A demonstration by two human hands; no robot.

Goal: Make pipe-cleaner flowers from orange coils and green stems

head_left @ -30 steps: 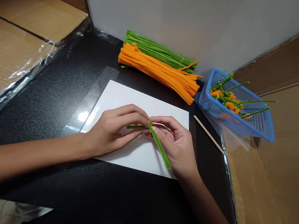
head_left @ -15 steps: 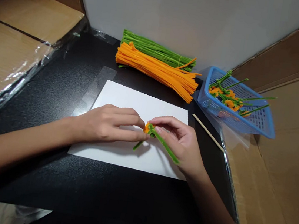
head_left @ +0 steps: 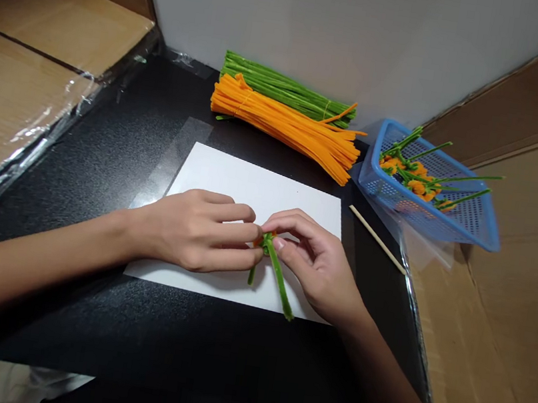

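Between my two hands is a small pipe-cleaner flower (head_left: 278, 275), with an orange head and green stem pieces. Its longer green end slants down toward me, and a shorter green end hangs to the left. My left hand (head_left: 201, 232) pinches the flower from the left, fingertips covering most of the orange head. From the right, my right hand (head_left: 318, 259) grips it between thumb and fingers. Both hands are just over a white sheet of paper (head_left: 261, 183) on the black table (head_left: 152, 339).
Behind the paper lie a bundle of orange pipe cleaners (head_left: 285, 123) and a bundle of green ones (head_left: 281, 85). At right stands a blue basket (head_left: 485, 224) with several orange-and-green flowers (head_left: 418, 180). A thin wooden stick (head_left: 377, 238) lies beside the paper. Cardboard (head_left: 63, 22) borders the left.
The flower has turned in my fingers: its long green end, earlier pointing right along my right hand, now points down toward me. My left fingers have closed further over the orange head.
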